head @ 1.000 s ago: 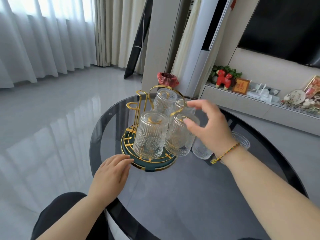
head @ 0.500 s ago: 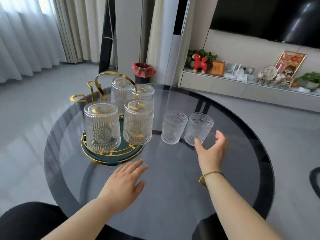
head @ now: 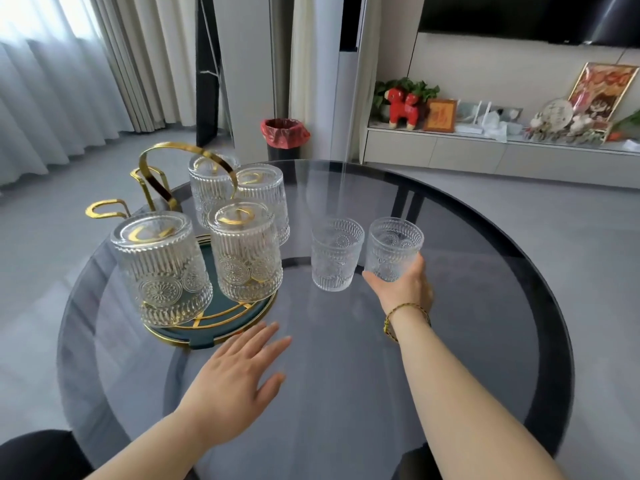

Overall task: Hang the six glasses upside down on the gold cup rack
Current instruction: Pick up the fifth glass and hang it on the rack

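Note:
The gold cup rack (head: 162, 169) with a dark green round base stands on the left of the round glass table (head: 485, 306). Several ribbed glasses hang upside down on it, the nearest at the front left (head: 161, 268) and front right (head: 244, 251). Two gold arms at the back left carry nothing. Two more glasses stand upright on the table to the right of the rack. My right hand (head: 403, 289) wraps the base of the right upright glass (head: 393, 249); the left upright glass (head: 336, 254) stands free beside it. My left hand (head: 235, 379) hovers flat, fingers spread, just in front of the rack's base.
A bin with a red liner (head: 284, 136) stands on the floor behind the table. A low white shelf (head: 485, 147) with ornaments runs along the right wall. Curtains hang at the left. The table's dark rim curves close to me.
My right hand left the rack, dropped to the table and closed around the right upright glass. My left hand shifted right, off the rack's base. The view swung right.

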Available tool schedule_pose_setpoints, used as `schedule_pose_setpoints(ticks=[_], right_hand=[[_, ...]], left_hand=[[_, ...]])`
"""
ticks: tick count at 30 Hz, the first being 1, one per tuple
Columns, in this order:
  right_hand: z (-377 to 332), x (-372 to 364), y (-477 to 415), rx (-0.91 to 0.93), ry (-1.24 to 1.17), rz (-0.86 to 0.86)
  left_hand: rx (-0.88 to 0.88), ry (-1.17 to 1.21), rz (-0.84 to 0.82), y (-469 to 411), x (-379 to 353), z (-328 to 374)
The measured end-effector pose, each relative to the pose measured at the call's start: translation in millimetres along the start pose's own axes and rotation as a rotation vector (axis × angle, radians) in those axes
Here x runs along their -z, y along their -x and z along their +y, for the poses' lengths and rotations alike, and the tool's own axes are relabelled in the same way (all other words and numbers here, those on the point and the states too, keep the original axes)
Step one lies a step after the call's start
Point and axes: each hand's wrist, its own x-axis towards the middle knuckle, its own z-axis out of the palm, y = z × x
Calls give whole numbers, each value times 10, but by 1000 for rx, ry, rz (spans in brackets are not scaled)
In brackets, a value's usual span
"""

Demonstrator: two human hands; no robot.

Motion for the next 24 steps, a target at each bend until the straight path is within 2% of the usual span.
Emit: schedule_pose_setpoints(ticks=[3,6,13,18,21,24], right_hand=[[14,-1,7,-3,-43,10],[33,22,38,10,-107,-15],[-82,267,286,86,-355,42],[-434,679,405,322,-369,32],[-760,902,498,528,-257,-56],[-1126,997,625,678,-143,-178]], left_hand=[[-17,-33,1,-7,51,15],[28,148,-15,-7,-68,-41],[31,106,-53,-27,-126,-79],[68,185,27,40,-66,-54],[84,262,137,177,-21,-67],[108,238,285,360,69,-170]])
